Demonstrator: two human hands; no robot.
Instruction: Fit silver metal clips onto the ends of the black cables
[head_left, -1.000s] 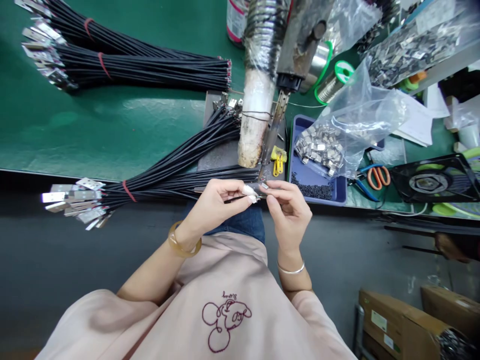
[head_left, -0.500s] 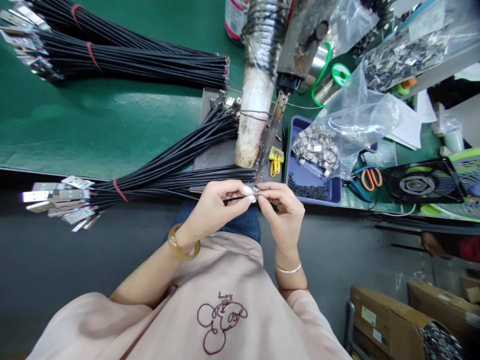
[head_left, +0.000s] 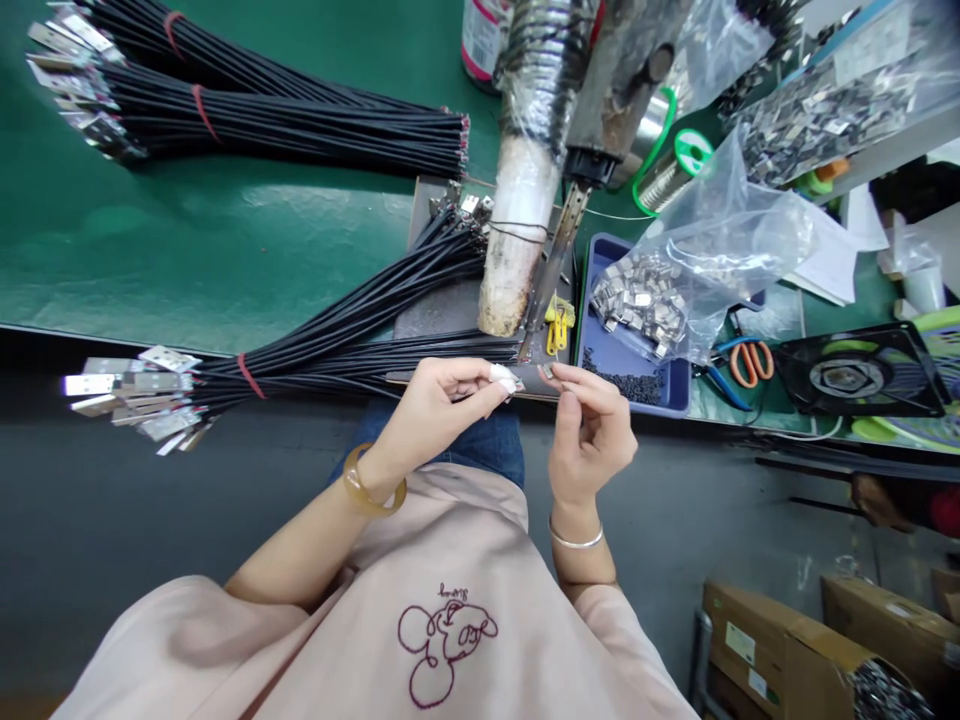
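Observation:
My left hand (head_left: 439, 405) pinches the end of a thin black cable (head_left: 491, 392) at the front edge of the green bench, its thumb and taped forefinger closed on it. A short gap to the right, my right hand (head_left: 592, 430) holds a small metal shell (head_left: 547, 372) between thumb and forefinger tips. Both hands sit just below the tip of the soldering iron (head_left: 551, 270) fixed on its stand. A bundle of black cables (head_left: 352, 335) with metal plugs at their left ends lies beside my left hand.
A blue tray (head_left: 600, 355) holds a plastic bag of metal shells (head_left: 641, 300) and small black sleeves. Two more cable bundles (head_left: 262, 110) lie at the back left. Solder spools, orange-handled pliers (head_left: 742, 360), a fan (head_left: 855, 370) and cardboard boxes (head_left: 795, 640) stand to the right.
My hands were pressed together on the cable end; now the right hand has pulled a little to the right with the metal shell, and the left hand still grips the cable.

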